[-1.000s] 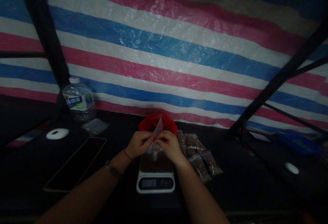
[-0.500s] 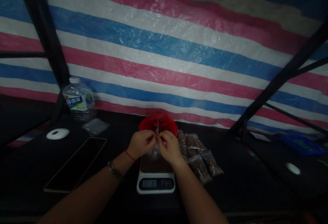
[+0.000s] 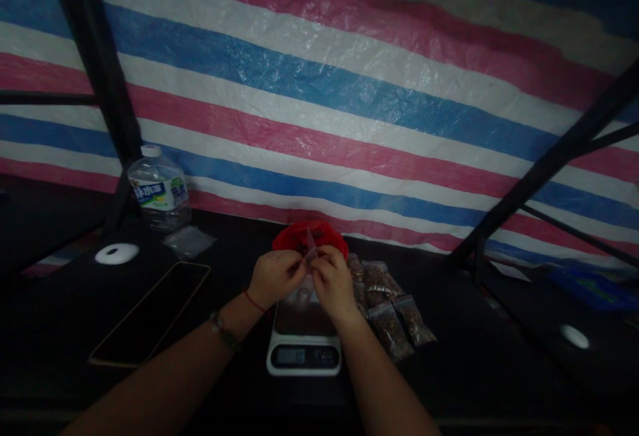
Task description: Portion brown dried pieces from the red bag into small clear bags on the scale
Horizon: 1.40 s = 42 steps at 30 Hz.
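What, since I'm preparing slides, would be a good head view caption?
Left hand and right hand pinch a small bag near a scale, filled bags alongside.

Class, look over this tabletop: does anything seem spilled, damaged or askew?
Nothing looks spilled or damaged, though dim light may hide small traces. Mildly untidy: the filled packets lie at uneven angles right of the scale, some overlapping. The bottle stands upright.
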Each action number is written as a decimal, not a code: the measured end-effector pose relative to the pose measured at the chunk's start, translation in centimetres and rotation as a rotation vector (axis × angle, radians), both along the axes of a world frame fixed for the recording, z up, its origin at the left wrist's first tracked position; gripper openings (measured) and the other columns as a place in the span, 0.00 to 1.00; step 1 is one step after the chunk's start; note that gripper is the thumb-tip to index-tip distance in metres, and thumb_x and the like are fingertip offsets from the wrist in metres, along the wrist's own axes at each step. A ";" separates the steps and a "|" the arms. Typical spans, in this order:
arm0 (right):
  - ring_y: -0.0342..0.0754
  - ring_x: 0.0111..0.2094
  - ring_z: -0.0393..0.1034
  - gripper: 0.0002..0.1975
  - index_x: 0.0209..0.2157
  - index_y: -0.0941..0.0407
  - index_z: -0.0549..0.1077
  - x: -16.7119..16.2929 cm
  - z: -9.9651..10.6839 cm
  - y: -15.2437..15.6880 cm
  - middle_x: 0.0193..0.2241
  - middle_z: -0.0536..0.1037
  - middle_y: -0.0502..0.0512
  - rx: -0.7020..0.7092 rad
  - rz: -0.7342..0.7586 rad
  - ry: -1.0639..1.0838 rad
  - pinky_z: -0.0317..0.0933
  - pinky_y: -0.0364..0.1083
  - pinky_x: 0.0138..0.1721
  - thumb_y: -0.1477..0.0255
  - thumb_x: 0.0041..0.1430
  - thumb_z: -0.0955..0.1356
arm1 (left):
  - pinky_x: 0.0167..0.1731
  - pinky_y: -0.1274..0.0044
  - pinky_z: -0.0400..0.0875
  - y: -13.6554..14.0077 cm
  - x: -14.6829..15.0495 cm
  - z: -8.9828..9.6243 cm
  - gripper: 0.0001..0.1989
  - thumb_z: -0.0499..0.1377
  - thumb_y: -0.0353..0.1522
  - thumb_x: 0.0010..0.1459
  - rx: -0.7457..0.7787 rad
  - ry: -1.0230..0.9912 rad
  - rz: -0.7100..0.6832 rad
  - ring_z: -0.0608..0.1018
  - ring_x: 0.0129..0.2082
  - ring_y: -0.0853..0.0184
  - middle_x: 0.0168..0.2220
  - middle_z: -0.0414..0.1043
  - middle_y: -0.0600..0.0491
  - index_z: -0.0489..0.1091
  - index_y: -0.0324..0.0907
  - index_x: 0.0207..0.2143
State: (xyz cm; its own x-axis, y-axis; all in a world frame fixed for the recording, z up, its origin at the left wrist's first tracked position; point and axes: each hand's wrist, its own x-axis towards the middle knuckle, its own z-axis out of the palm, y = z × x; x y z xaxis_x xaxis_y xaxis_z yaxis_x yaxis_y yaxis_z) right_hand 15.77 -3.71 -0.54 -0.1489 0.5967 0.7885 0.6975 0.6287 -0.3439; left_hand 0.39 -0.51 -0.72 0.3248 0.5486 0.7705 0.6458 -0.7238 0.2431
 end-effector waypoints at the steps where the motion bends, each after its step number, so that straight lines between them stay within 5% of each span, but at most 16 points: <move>1: 0.46 0.41 0.69 0.12 0.35 0.55 0.76 0.0 -0.1 0.0 0.45 0.71 0.59 0.002 -0.003 0.005 0.67 0.47 0.42 0.81 0.56 0.62 | 0.24 0.77 0.61 -0.1 0.1 0.1 0.14 0.53 0.33 0.58 0.035 0.016 -0.006 0.70 0.20 0.71 0.19 0.68 0.55 0.67 0.41 0.20; 5: 0.47 0.46 0.69 0.17 0.45 0.53 0.75 0.2 -0.3 0.1 0.46 0.73 0.59 -0.024 0.009 -0.001 0.67 0.47 0.47 0.80 0.57 0.63 | 0.26 0.76 0.62 -0.6 0.2 0.3 0.13 0.53 0.32 0.57 0.176 0.089 -0.070 0.70 0.22 0.69 0.20 0.68 0.54 0.66 0.41 0.20; 11: 0.45 0.37 0.72 0.14 0.42 0.54 0.77 0.5 0.0 0.3 0.34 0.77 0.55 -0.115 0.074 0.071 0.68 0.43 0.40 0.80 0.56 0.64 | 0.35 0.73 0.67 -0.7 -0.7 1.0 0.06 0.56 0.33 0.54 0.215 0.060 -0.237 0.73 0.32 0.66 0.29 0.73 0.50 0.72 0.41 0.31; 15: 0.45 0.34 0.71 0.11 0.39 0.55 0.76 0.6 0.5 0.3 0.32 0.76 0.53 -0.195 0.039 0.156 0.68 0.43 0.36 0.75 0.52 0.70 | 0.53 0.63 0.61 0.0 -1.9 1.5 0.23 0.58 0.36 0.51 0.159 0.147 -0.271 0.69 0.51 0.58 0.50 0.70 0.46 0.66 0.42 0.51; 19: 0.47 0.41 0.70 0.12 0.37 0.54 0.76 0.6 0.6 0.2 0.37 0.75 0.54 -0.248 0.108 0.100 0.66 0.45 0.43 0.77 0.48 0.71 | 0.58 0.60 0.51 0.6 -2.3 1.7 0.31 0.59 0.38 0.50 0.070 0.270 -0.242 0.62 0.59 0.54 0.56 0.66 0.47 0.60 0.44 0.58; 24: 0.47 0.46 0.68 0.13 0.40 0.53 0.75 0.5 0.7 0.1 0.42 0.73 0.55 -0.266 0.234 0.065 0.64 0.47 0.48 0.77 0.52 0.68 | 0.57 0.61 0.51 0.9 -2.3 1.3 0.30 0.60 0.40 0.49 0.033 0.253 -0.208 0.68 0.52 0.56 0.49 0.71 0.48 0.63 0.45 0.55; 28: 0.49 0.49 0.65 0.12 0.44 0.53 0.73 1.7 0.4 0.9 0.45 0.71 0.58 -0.161 0.028 0.160 0.60 0.51 0.52 0.73 0.56 0.66 | 0.53 0.63 0.59 2.1 -2.9 1.0 0.26 0.58 0.42 0.51 0.000 0.054 0.100 0.71 0.48 0.55 0.46 0.71 0.44 0.66 0.40 0.51; 31: 0.53 0.56 0.59 0.15 0.46 0.54 0.73 3.5 -0.5 2.1 0.53 0.65 0.60 -0.149 -0.219 0.125 0.53 0.56 0.58 0.71 0.56 0.66 | 0.47 0.67 0.65 3.4 -3.8 0.8 0.23 0.56 0.43 0.52 -0.139 -0.091 0.358 0.73 0.45 0.55 0.44 0.72 0.43 0.66 0.38 0.47; 34: 0.57 0.61 0.52 0.15 0.45 0.54 0.75 5.2 -1.9 3.5 0.59 0.59 0.62 -0.224 -0.379 0.114 0.50 0.58 0.59 0.70 0.56 0.66 | 0.38 0.72 0.68 4.4 -4.4 0.2 0.23 0.55 0.47 0.53 -0.400 -0.134 0.453 0.76 0.39 0.58 0.39 0.73 0.46 0.65 0.41 0.45; 38: 0.55 0.58 0.59 0.16 0.46 0.56 0.75 6.2 -3.7 5.0 0.56 0.66 0.62 -0.405 -0.353 0.141 0.53 0.54 0.58 0.69 0.56 0.65 | 0.36 0.73 0.69 5.3 -3.9 -1.4 0.25 0.56 0.49 0.52 -0.691 -0.131 0.372 0.78 0.37 0.58 0.37 0.75 0.47 0.63 0.42 0.46; 42: 0.52 0.50 0.68 0.17 0.47 0.60 0.74 6.0 -4.3 5.6 0.46 0.75 0.63 -0.489 -0.270 0.154 0.58 0.51 0.54 0.71 0.56 0.64 | 0.37 0.75 0.69 5.7 -2.8 -2.6 0.19 0.59 0.39 0.51 -0.774 -0.242 0.308 0.78 0.39 0.61 0.39 0.75 0.45 0.63 0.40 0.44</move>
